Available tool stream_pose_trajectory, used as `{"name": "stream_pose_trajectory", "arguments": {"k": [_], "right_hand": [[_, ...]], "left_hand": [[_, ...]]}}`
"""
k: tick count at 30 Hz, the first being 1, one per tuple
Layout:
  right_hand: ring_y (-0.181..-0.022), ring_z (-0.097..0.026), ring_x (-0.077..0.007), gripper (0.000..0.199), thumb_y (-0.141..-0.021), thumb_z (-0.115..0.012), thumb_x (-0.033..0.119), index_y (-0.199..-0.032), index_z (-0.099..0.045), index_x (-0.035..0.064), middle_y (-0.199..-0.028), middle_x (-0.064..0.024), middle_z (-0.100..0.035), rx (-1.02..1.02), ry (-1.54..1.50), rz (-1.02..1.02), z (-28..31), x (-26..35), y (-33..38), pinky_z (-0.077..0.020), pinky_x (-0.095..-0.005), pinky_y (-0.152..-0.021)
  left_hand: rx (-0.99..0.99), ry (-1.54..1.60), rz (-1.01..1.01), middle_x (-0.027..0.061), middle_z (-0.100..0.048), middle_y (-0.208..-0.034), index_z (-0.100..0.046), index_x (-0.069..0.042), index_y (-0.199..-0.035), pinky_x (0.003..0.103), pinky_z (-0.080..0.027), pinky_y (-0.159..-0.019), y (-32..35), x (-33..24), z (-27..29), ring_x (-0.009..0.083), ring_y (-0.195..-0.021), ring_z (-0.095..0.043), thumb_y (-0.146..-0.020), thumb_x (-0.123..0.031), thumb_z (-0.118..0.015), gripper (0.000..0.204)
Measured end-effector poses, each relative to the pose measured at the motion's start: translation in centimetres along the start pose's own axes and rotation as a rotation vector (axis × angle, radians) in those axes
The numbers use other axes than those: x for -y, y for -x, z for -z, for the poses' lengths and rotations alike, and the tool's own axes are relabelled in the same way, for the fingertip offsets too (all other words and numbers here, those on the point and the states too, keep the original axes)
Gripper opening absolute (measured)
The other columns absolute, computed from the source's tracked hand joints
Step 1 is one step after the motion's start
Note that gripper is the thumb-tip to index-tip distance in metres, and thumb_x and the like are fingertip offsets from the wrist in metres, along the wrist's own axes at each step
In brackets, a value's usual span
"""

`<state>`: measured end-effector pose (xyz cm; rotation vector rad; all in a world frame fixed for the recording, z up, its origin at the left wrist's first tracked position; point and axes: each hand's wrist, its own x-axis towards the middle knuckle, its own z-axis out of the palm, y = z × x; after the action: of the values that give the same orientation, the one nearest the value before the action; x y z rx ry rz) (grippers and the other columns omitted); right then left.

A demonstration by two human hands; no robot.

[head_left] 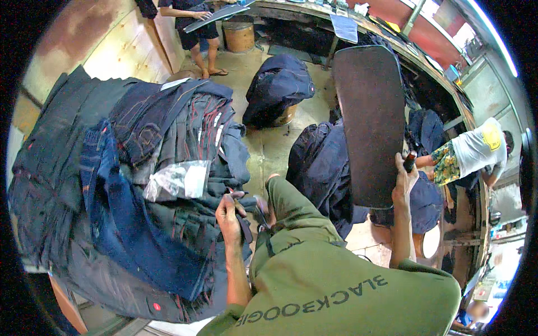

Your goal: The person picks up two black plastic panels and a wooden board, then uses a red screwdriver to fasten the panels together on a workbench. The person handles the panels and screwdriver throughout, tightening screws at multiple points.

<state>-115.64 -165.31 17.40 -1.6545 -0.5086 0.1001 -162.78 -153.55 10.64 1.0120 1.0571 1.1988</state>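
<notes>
My left hand (227,215) is closed, fingers pressed together, at the right edge of a big pile of dark trousers. A dark strip shows beside its fingers, but what it grips is unclear. My right hand (403,178) is closed around a short dark object with an orange-brown end (411,161), its kind not clear. Just left of that hand stands a long dark brown board (370,123) with rounded corners. Blue jeans (129,218) drape over the pile, and a clear plastic bag with a white sheet (179,180) lies on it.
Dark denim bundles (319,157) stand beside the board, another denim bundle (280,87) on a stool ahead. A workbench (314,11) curves along the back and right. One person (193,28) holds a board at the far left; another person (471,147) bends at the right.
</notes>
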Motion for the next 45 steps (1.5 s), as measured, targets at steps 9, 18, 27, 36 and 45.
{"name": "stream_pose_trajectory", "arguments": {"k": [9,18,27,36,45], "right_hand": [[-0.094,-0.066,-0.0174,0.028,-0.087,-0.085,0.014,-0.110,-0.073,0.0033,-0.104,-0.0037,-0.072,-0.220,-0.312,-0.159,-12.3,-8.7,-14.4,-0.0520,-0.0345,-0.090],[-0.091,-0.059,-0.0139,0.029,-0.087,-0.085,0.018,-0.110,-0.072,0.0046,-0.103,-0.0001,-0.068,-0.443,-0.151,-0.246,-19.2,-13.5,-28.7,-0.0462,-0.0330,-0.090],[-0.089,-0.060,-0.0127,0.032,-0.085,-0.088,0.022,-0.108,-0.073,0.0046,-0.096,0.0014,-0.069,-0.599,-0.032,-0.396,-22.1,-11.9,-31.8,-0.0463,-0.0306,-0.088],[-0.068,-0.058,-0.0109,0.021,-0.081,-0.086,0.015,-0.088,-0.071,0.0010,-0.072,-0.0016,-0.066,-0.383,0.466,-0.330,-27.3,-2.0,-25.4,-0.0487,-0.0309,-0.067],[-0.071,-0.059,-0.0126,0.023,-0.082,-0.086,0.017,-0.086,-0.071,0.0001,-0.072,-0.0057,-0.065,-0.544,0.591,-0.592,-36.4,4.1,-23.9,-0.0477,-0.0314,-0.066]], "left_hand": [[0.108,-0.103,0.031,-0.0023,-0.062,-0.074,-0.071,-0.003,-0.110,0.024,-0.042,-0.063,-18.6,-0.7,-6.4,0.0067,-0.069,-0.055,-0.109,-0.030,-0.059,0.030],[0.333,-0.084,0.131,0.0023,-0.067,-0.079,-0.071,-0.002,-0.111,0.023,-0.041,-0.062,-45.8,-1.4,-24.0,0.0061,-0.066,-0.052,-0.107,-0.027,-0.062,0.027],[0.498,-0.245,0.177,0.0004,-0.067,-0.080,-0.072,-0.003,-0.112,0.023,-0.040,-0.060,-61.4,0.1,-35.7,0.0052,-0.065,-0.051,-0.107,-0.025,-0.061,0.025],[1.110,-0.303,0.304,0.0098,-0.070,-0.125,-0.041,-0.007,-0.156,0.023,-0.047,-0.072,-72.7,7.9,-56.1,0.0078,-0.088,-0.060,-0.098,-0.029,-0.076,0.071],[1.523,-0.415,0.392,-0.0042,-0.068,-0.089,-0.073,-0.004,-0.102,0.022,-0.044,-0.073,-77.2,12.3,-67.5,0.0037,-0.079,-0.055,-0.095,-0.025,-0.080,0.024]]}}
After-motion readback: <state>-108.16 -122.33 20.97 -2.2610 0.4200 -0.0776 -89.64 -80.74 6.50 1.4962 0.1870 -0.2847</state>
